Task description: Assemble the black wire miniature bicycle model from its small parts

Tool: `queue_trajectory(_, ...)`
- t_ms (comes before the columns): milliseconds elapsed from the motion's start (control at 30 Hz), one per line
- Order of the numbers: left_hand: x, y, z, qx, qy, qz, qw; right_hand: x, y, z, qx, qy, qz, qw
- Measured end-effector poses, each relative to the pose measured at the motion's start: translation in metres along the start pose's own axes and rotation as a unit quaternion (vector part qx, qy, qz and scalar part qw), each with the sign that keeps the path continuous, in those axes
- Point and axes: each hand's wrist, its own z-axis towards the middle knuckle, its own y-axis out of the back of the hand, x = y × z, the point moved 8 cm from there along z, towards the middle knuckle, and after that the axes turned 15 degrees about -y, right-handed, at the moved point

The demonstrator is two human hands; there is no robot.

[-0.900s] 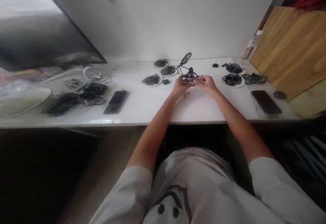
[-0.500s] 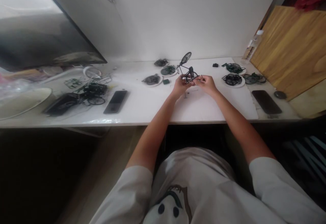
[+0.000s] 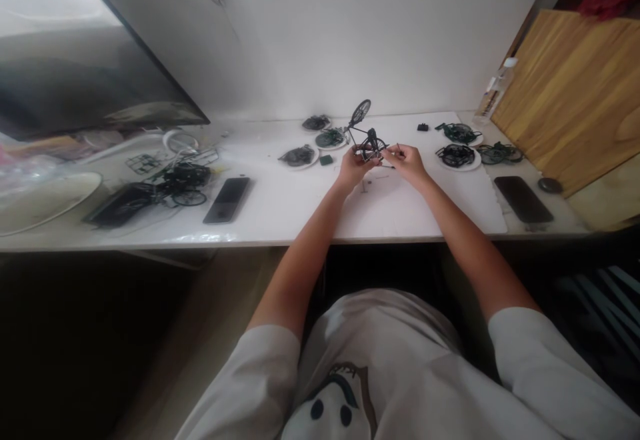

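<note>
A small dark model bicycle (image 3: 367, 135) is held up over the white sheet, tilted, with one spoked wheel (image 3: 361, 113) high at the back and the other between my hands. My left hand (image 3: 354, 167) is closed around the lower wheel and frame from the left. On the right, my right hand (image 3: 407, 163) pinches close against that lower wheel. A thin dark tip pokes out by its fingers, but what they grip is too small to make out. Tiny loose parts (image 3: 365, 185) lie on the sheet just below the hands.
Plates of dark parts stand left (image 3: 300, 156) and right (image 3: 456, 157) of my hands, with a green block (image 3: 326, 160) and a black piece (image 3: 423, 127) nearby. Phones (image 3: 227, 200) (image 3: 523, 199) flank the sheet. Further left lies a pile of model bicycles (image 3: 183, 180); a bottle (image 3: 495, 90) stands back right.
The model bicycle has tipped slightly to the left, its raised wheel shifting a little that way. Both hands stay in nearly the same place, still closed at the lower wheel.
</note>
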Motion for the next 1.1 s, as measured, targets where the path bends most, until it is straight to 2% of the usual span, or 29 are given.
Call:
queue_trajectory(100,0.003,0.009,0.003,-0.045,-0.007,0.008,0.999,-0.007,0.007,0.006,-0.041,0.021,-0.034,0.998)
queue_trajectory(233,0.010,0.020,0.005,-0.095,-0.007,0.017,0.995,-0.020,0.004,0.014,-0.042,0.020,-0.142,0.989)
queue_trajectory(367,0.014,0.025,0.005,-0.114,-0.005,0.045,0.992,-0.023,-0.001,0.015,-0.049,-0.002,-0.287,0.957)
queue_trajectory(467,0.015,0.025,0.006,-0.111,-0.007,0.052,0.992,-0.018,-0.007,0.012,-0.038,-0.004,-0.345,0.938)
queue_trajectory(600,0.016,0.026,0.007,-0.109,-0.004,0.066,0.992,-0.015,-0.013,0.011,-0.028,-0.001,-0.363,0.931)
queue_trajectory(900,0.010,0.024,0.005,-0.109,-0.004,0.079,0.991,-0.022,-0.015,0.031,-0.019,-0.010,-0.363,0.932)
queue_trajectory(1100,0.012,0.024,0.005,-0.106,-0.001,0.067,0.992,-0.018,-0.020,0.026,-0.004,-0.007,-0.402,0.916)
